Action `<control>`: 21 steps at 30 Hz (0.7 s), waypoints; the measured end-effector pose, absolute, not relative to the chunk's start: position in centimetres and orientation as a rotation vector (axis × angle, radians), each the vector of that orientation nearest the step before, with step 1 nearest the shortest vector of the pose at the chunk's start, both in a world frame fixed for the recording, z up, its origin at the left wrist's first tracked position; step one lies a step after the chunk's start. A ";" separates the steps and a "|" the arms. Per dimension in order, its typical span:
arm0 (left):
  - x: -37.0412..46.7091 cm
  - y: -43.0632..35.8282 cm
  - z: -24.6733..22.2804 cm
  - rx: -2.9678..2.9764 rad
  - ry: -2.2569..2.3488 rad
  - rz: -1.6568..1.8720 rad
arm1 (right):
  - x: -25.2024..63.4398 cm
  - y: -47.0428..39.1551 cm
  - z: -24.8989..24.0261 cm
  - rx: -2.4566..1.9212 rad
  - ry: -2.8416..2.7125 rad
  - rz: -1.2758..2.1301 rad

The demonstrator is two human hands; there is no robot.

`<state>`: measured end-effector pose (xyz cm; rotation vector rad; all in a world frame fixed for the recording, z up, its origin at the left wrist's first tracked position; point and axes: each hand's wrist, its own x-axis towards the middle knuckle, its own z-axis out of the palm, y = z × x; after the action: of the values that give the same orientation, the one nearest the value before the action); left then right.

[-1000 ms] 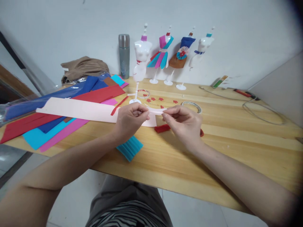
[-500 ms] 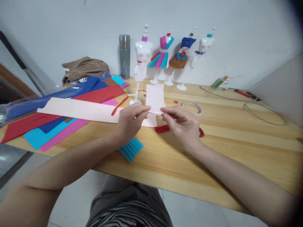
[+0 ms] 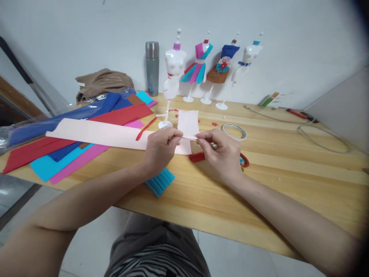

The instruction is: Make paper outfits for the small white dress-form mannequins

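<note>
Between my two hands is a small piece of pale pink crepe paper [image 3: 188, 121], standing up away from me with its near edge folded. My left hand [image 3: 163, 148] pinches the left end of that fold between thumb and fingers. At its right end, my right hand [image 3: 220, 152] pinches the same edge. Under my left wrist lies a pleated teal paper piece [image 3: 160, 182]. A pleated red piece [image 3: 197, 157] and red-handled scissors [image 3: 245, 159], partly hidden, lie by my right hand. A long pale pink strip [image 3: 115, 134] runs along the table behind my left hand.
Several small white dress forms stand at the back, the nearest [image 3: 174, 61] beside a thermos flask [image 3: 152, 69]. A tape roll [image 3: 234, 131] lies right of my hands. Coloured paper sheets [image 3: 43, 152] and a brown cloth [image 3: 105, 84] cover the left. A cable [image 3: 305, 140] curls at the right.
The upright part of the pink paper has become shorter and its far edge sits nearer my hands. Both hands keep pinching the near edge, almost in place.
</note>
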<state>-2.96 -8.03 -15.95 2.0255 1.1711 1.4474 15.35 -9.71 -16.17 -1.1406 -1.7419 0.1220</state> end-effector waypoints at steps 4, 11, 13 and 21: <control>-2.8 -8.0 -16.2 1.867 1.181 1.412 | 15.3 -9.7 -16.3 -1.166 -1.658 0.266; -2.5 -7.8 -16.1 1.586 1.023 1.469 | 15.4 -9.5 -16.4 -1.089 -1.600 0.443; -2.5 -7.7 -16.0 1.566 1.000 1.483 | 15.4 -9.5 -16.4 -1.082 -1.580 0.487; -2.2 -8.2 -15.7 1.455 1.033 1.461 | 14.9 -9.5 -16.1 -1.077 -1.483 0.574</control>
<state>-2.20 -8.16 -15.72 1.4554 1.0334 1.4606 14.91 -9.48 -16.11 -1.0773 -1.4826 0.5740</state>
